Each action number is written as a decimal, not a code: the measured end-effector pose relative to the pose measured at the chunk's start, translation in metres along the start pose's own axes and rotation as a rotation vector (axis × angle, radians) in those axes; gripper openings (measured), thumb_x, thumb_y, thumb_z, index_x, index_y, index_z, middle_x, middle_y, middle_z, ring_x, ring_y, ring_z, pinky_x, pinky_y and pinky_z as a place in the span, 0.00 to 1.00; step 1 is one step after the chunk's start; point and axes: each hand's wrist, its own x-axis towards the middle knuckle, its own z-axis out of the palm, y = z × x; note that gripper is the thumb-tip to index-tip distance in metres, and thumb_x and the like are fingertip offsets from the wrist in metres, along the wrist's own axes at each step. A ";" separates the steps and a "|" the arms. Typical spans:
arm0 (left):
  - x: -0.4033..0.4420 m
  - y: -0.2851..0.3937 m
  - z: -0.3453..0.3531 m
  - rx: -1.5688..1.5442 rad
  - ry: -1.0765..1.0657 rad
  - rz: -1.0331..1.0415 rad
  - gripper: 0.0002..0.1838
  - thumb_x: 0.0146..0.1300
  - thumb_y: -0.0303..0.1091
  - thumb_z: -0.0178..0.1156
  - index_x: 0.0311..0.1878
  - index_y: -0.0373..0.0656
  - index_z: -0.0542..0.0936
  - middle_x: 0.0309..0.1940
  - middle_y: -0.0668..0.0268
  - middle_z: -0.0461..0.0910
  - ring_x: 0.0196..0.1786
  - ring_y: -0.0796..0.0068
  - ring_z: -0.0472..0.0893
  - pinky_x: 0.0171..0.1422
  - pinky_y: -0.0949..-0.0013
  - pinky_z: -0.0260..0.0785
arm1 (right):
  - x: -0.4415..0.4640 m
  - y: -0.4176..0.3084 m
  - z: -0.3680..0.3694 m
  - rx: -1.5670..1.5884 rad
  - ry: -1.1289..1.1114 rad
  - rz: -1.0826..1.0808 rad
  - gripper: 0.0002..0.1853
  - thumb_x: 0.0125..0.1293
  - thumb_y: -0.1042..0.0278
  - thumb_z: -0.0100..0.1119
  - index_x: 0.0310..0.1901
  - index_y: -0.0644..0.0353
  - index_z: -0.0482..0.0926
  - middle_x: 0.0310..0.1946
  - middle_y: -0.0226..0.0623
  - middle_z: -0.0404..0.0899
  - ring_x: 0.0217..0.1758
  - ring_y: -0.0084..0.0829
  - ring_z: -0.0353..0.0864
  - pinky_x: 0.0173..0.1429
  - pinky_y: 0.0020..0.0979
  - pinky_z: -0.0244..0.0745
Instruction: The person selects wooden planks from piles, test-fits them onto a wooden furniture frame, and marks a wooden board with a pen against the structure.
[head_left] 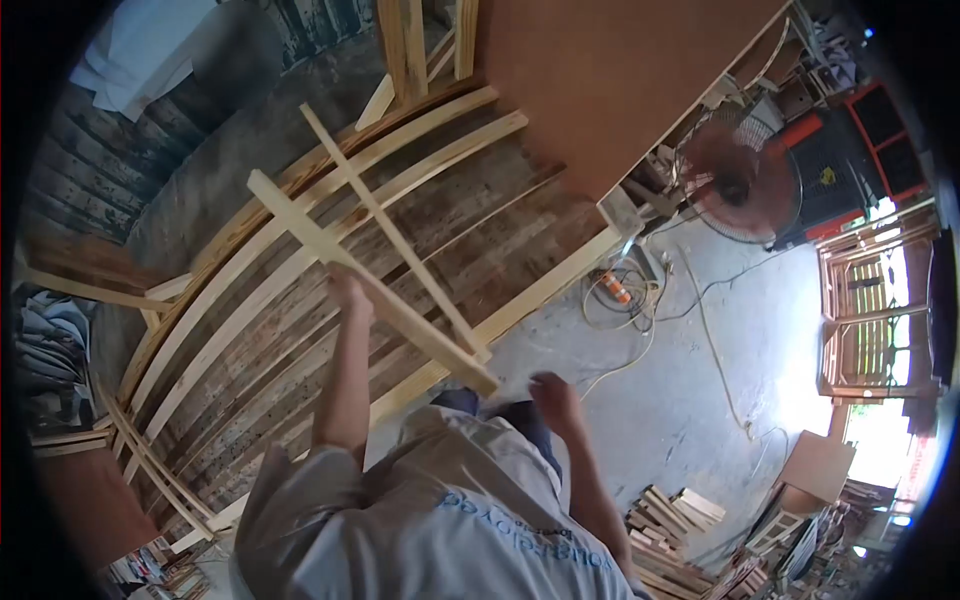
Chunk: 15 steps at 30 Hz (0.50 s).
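Note:
My left hand [348, 290] is closed around the lower side of a pale wooden board [415, 328]. This board slants across a large curved wooden frame [205, 395], its near end close to my body. Beside it, a thinner wooden strip [385, 222] crosses the same frame at a similar slant. Away from the wood, my right hand [557, 398] hangs over the floor in front of me. Its fingers are loosely bent and somewhat blurred, with nothing visible in them.
A large brown panel [610, 75] lies beyond the frame. To the right are a standing fan [735, 185], a black and red cabinet [835, 165] and cables [700, 330] on the concrete floor. Wood offcuts [675, 520] are stacked at lower right.

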 end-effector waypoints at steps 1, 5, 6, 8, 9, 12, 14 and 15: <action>-0.017 0.016 0.005 -0.132 -0.009 -0.045 0.23 0.67 0.48 0.39 0.48 0.37 0.69 0.41 0.57 0.73 0.41 0.65 0.75 0.42 0.65 0.69 | 0.020 -0.065 -0.012 0.076 -0.122 -0.022 0.13 0.56 0.66 0.54 0.42 0.60 0.74 0.33 0.48 0.77 0.35 0.40 0.79 0.38 0.34 0.72; -0.043 0.028 0.013 -0.333 -0.236 0.067 0.17 0.67 0.47 0.40 0.35 0.42 0.69 0.26 0.68 0.68 0.26 0.76 0.69 0.27 0.70 0.63 | 0.098 -0.172 -0.005 -0.189 -0.260 -0.659 0.19 0.53 0.62 0.58 0.46 0.59 0.70 0.39 0.45 0.73 0.40 0.47 0.75 0.40 0.39 0.71; -0.065 0.045 0.027 -0.449 -0.176 0.121 0.17 0.66 0.48 0.41 0.33 0.43 0.68 0.23 0.69 0.67 0.23 0.75 0.69 0.26 0.69 0.64 | 0.115 -0.190 0.000 -0.225 -0.280 -0.723 0.21 0.52 0.62 0.58 0.47 0.59 0.68 0.40 0.45 0.72 0.40 0.47 0.74 0.40 0.40 0.71; -0.107 0.077 0.048 -0.649 -0.238 0.234 0.15 0.66 0.46 0.43 0.34 0.44 0.69 0.21 0.69 0.68 0.23 0.76 0.70 0.27 0.69 0.65 | 0.145 -0.220 0.005 -0.208 -0.253 -0.880 0.23 0.50 0.60 0.60 0.45 0.62 0.67 0.37 0.47 0.71 0.39 0.46 0.74 0.38 0.41 0.71; -0.107 0.080 0.057 -0.586 -0.232 0.371 0.15 0.66 0.46 0.44 0.37 0.43 0.69 0.24 0.69 0.70 0.26 0.78 0.71 0.30 0.71 0.66 | 0.163 -0.228 0.007 -0.147 -0.278 -0.954 0.23 0.50 0.60 0.60 0.44 0.63 0.66 0.37 0.48 0.71 0.36 0.48 0.74 0.36 0.42 0.71; -0.147 0.129 0.090 -0.579 -0.254 0.515 0.16 0.65 0.43 0.46 0.45 0.39 0.70 0.36 0.69 0.74 0.37 0.81 0.72 0.42 0.77 0.65 | 0.206 -0.254 -0.034 -0.226 -0.412 -0.913 0.21 0.48 0.58 0.62 0.40 0.61 0.69 0.26 0.46 0.74 0.28 0.46 0.76 0.32 0.38 0.73; -0.150 0.150 0.099 -0.510 -0.426 0.565 0.16 0.65 0.39 0.48 0.47 0.35 0.70 0.38 0.66 0.75 0.40 0.81 0.73 0.46 0.76 0.64 | 0.227 -0.288 -0.074 -0.301 -0.498 -0.775 0.19 0.50 0.57 0.62 0.38 0.61 0.73 0.24 0.45 0.77 0.29 0.41 0.79 0.33 0.34 0.73; -0.139 0.152 0.103 -0.412 -0.425 0.639 0.14 0.64 0.37 0.49 0.46 0.36 0.71 0.36 0.65 0.76 0.39 0.81 0.73 0.46 0.76 0.65 | 0.249 -0.288 -0.080 -0.282 -0.519 -0.812 0.16 0.53 0.58 0.61 0.36 0.62 0.75 0.26 0.43 0.78 0.28 0.33 0.80 0.32 0.30 0.74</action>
